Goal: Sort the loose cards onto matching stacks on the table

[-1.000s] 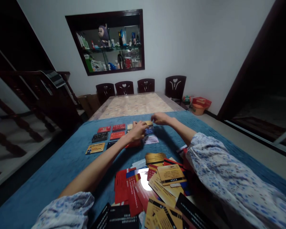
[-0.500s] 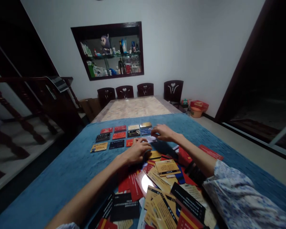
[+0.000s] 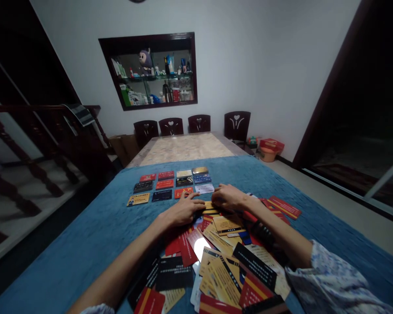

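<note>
My left hand [image 3: 182, 211] rests at the far edge of a loose pile of cards, fingers stretched out and apart. Its fingertips reach the left side of a gold card [image 3: 210, 209]. On that card's right side, my right hand [image 3: 231, 198] has its fingers curled down; the tips are hidden, so what they grip cannot be made out. Beyond the hands, cards lie in rows face up, among them a white card [image 3: 205, 188], an orange-red card [image 3: 183, 192], a dark blue card [image 3: 162, 195] and a yellow card [image 3: 138, 199].
The pile spreads toward me under both forearms, with gold, red and black cards [image 3: 174, 273] overlapping. Several red cards [image 3: 285, 206] lie to the right. A blue cloth [image 3: 94, 235] covers the near table; dark chairs [image 3: 237, 125] stand around the far end.
My right hand has drawn back from beside the white card to the gold card at the pile's far edge. My left hand has shifted slightly left, uncovering more of the orange-red card.
</note>
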`<state>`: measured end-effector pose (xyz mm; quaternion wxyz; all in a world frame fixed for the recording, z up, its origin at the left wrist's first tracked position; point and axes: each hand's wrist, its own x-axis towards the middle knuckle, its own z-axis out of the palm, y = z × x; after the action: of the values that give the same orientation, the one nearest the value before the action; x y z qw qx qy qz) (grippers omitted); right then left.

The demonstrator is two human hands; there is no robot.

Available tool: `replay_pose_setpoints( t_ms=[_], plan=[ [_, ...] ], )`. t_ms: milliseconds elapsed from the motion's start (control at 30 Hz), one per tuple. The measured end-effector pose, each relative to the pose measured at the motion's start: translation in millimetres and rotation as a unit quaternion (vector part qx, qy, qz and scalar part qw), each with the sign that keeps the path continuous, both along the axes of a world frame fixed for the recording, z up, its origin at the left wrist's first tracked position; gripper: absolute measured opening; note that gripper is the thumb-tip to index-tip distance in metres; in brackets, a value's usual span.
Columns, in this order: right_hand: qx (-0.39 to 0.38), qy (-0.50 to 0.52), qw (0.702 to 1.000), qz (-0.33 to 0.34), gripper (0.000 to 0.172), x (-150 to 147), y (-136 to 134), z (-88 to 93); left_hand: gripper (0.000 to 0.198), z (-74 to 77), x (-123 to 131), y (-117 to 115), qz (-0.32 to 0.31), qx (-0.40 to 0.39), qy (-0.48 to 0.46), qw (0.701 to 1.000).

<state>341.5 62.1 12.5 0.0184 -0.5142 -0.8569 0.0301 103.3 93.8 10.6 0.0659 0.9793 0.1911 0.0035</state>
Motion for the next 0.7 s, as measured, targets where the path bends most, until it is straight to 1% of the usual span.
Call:
replay_pose_setpoints(
  t_ms=[100, 233, 300, 533, 700],
  plan=[
    [0.003, 0.006, 1.0, 0.005, 0.024, -1, -2, -4.2, 0.058, -2.6, -3, 4, 0.007, -0.001, 0.001, 1.0],
    [0.003, 0.018, 1.0, 0.01, 0.028, -2, -5, -6.4, 0.037, -3.6, -4, 6, 0.008, -0.006, -0.028, 1.0],
    [-0.001, 0.017, 1.0, 0.012, 0.029, -3, -5, -6.1, 0.032, -3.5, -5, 6, 0.013, -0.006, -0.038, 0.999],
    [0.003, 0.028, 1.0, 0.013, 0.034, -7, -6, -6.1, 0.026, -5.7, -6, 9, 0.017, -0.026, -0.059, 0.998],
    [0.003, 0.026, 1.0, 0.004, 0.04, -9, -7, -6.3, 0.023, -9.3, -6, 14, -0.01, -0.021, -0.076, 0.997]
  ],
)
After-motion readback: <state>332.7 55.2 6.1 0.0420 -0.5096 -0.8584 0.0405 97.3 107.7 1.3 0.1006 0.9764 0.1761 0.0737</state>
